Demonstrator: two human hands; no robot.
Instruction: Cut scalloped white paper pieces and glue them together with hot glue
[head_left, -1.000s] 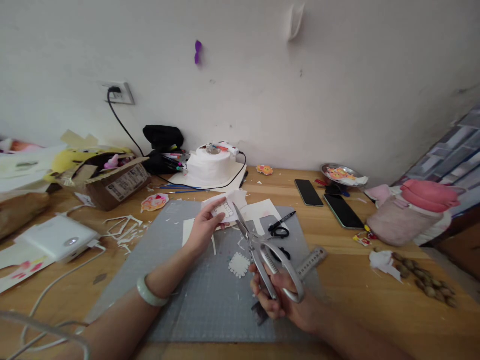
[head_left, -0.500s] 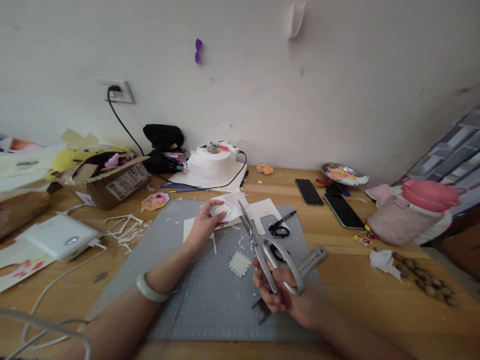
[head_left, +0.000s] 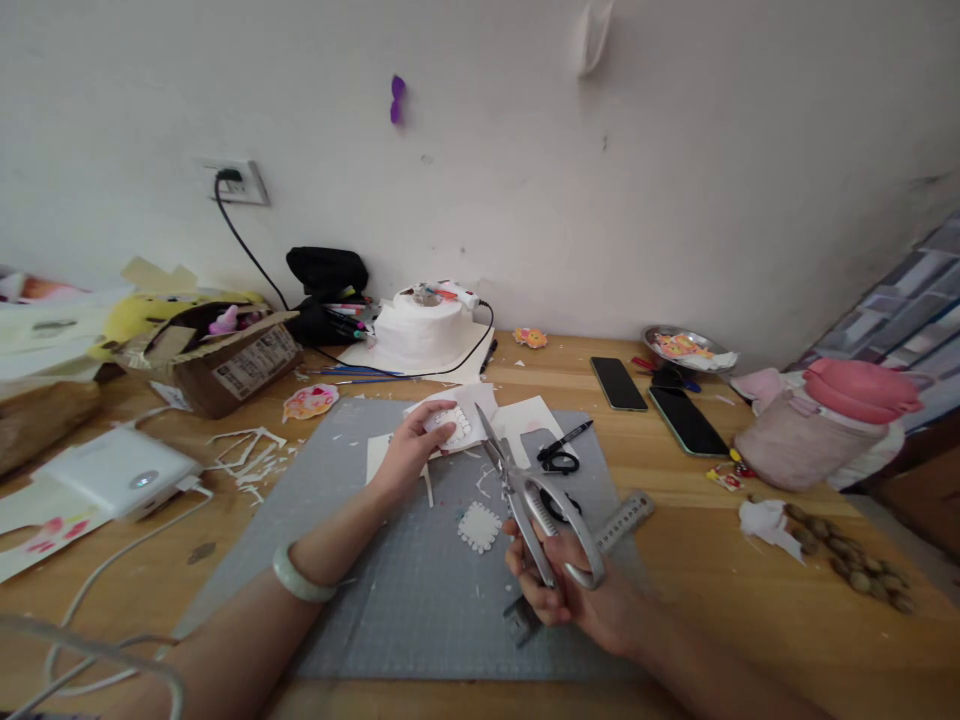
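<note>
Between thumb and fingers, my left hand [head_left: 418, 437] pinches a piece of white paper [head_left: 475, 412] with a scalloped outline drawn on it. My right hand [head_left: 559, 580] grips large silver scissors [head_left: 517, 485] by the handles, the blades slightly parted and pointing up beside the paper's right edge. Below the blades, a scalloped white paper cutout [head_left: 480, 527] lies on the grey cutting mat [head_left: 390, 610]. A steel ruler [head_left: 626, 520] passes partly hidden beneath my right hand. Black-handled scissors [head_left: 561, 460] and a black pen [head_left: 571, 438] rest on cream card [head_left: 534, 415].
A white power bank [head_left: 112, 465] with cables and a cardboard box [head_left: 240, 360] stand at left. A tissue roll [head_left: 420, 330] is at the back. Two phones [head_left: 619, 384], a metal bowl [head_left: 686, 348] and a pink-lidded container [head_left: 817, 430] sit right. Paper scraps [head_left: 251, 458] lie left of the mat.
The paper in my left hand has turned and shifted slightly, showing more of the drawn outline. My right hand and the scissors have hardly moved.
</note>
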